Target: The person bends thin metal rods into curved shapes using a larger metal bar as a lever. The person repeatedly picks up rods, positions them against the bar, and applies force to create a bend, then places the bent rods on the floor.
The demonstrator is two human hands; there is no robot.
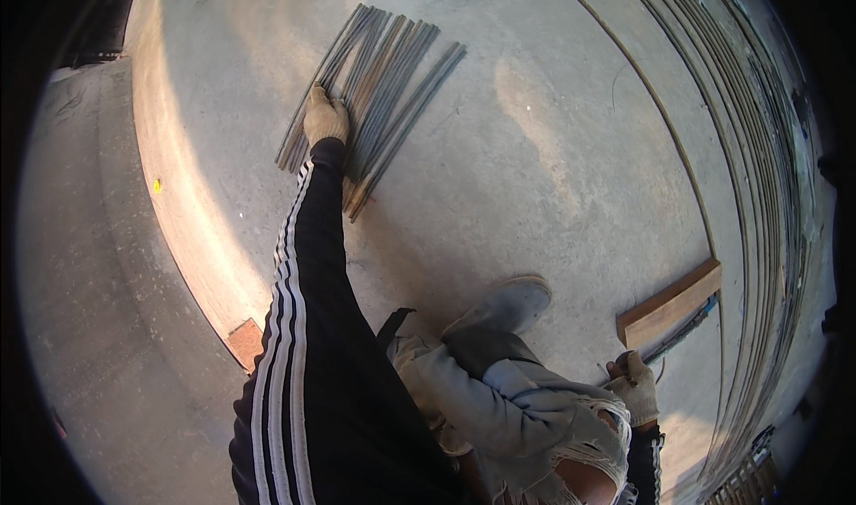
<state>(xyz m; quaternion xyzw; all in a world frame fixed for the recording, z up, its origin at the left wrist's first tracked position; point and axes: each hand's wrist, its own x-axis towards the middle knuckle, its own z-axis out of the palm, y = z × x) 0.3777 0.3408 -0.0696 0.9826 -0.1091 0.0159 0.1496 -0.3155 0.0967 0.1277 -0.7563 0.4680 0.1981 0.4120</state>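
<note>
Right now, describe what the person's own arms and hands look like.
The left hand and right hand wear pale beige, fabric-looking gloves. The left sleeve is black, with white stripes running down its outer side. Only a short piece of the right sleeve shows: black, with white striping too.

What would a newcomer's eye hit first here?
The fanned-out short rods on the floor, upper left of centre, with the gloved left hand at their left side. Then the long bars down the right edge, and the brown block just above the right hand.
</note>
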